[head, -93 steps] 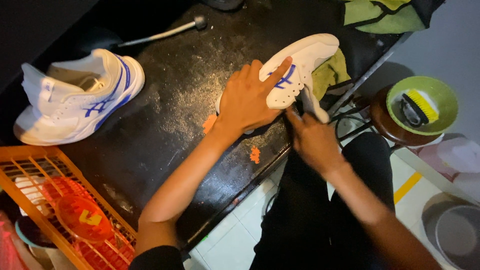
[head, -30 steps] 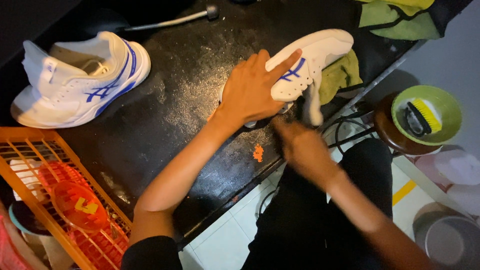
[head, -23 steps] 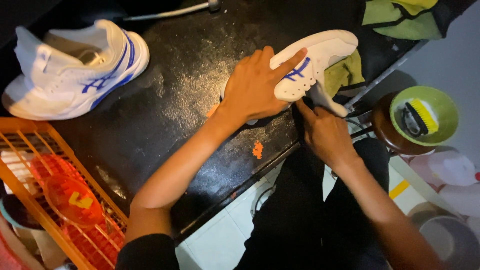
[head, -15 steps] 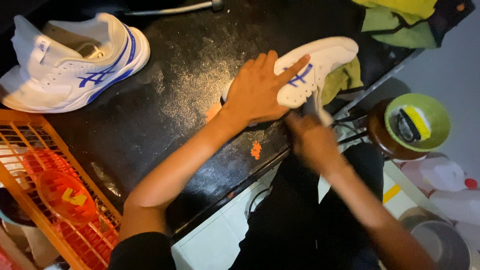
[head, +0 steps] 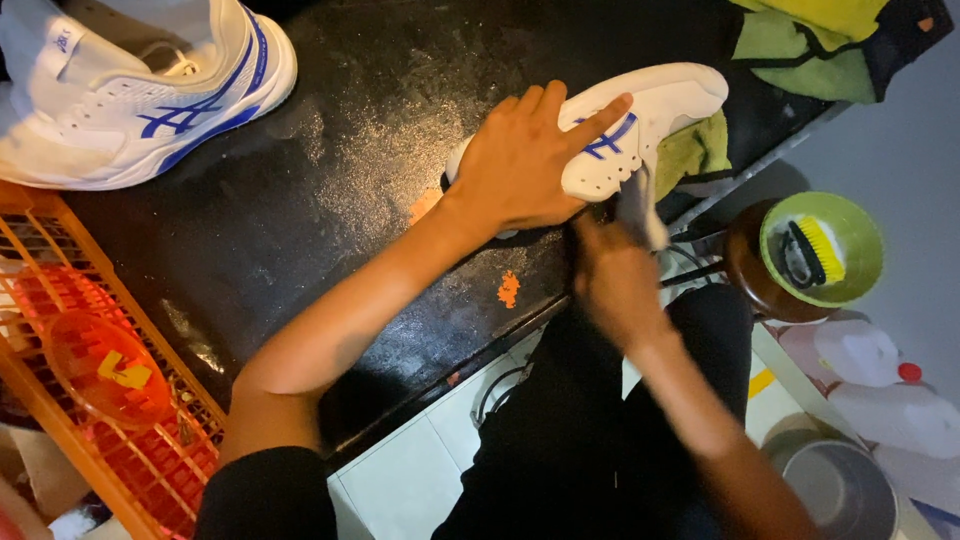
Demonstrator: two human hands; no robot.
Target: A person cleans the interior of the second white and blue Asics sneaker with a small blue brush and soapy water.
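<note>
While the white sneaker (head: 640,125) lies on its side at the near edge of the black worktop (head: 300,200), the left hand (head: 525,160) presses flat over its upper, fingers spread, pinning it rather than closing around it. Just below the sneaker, the right hand (head: 615,275) is closed on a pale cloth (head: 640,205) and blurred; half a second ago it sat a touch lower, so the rubbing stroke along the sole edge is live. A green rag (head: 690,150) sits under the sneaker's toe. Right of the sneaker, off the worktop, a green bowl (head: 855,270) holds a yellow brush (head: 815,250). Far left of the sneaker rests its mate (head: 140,95), with an orange crate (head: 100,370) below that.
</note>
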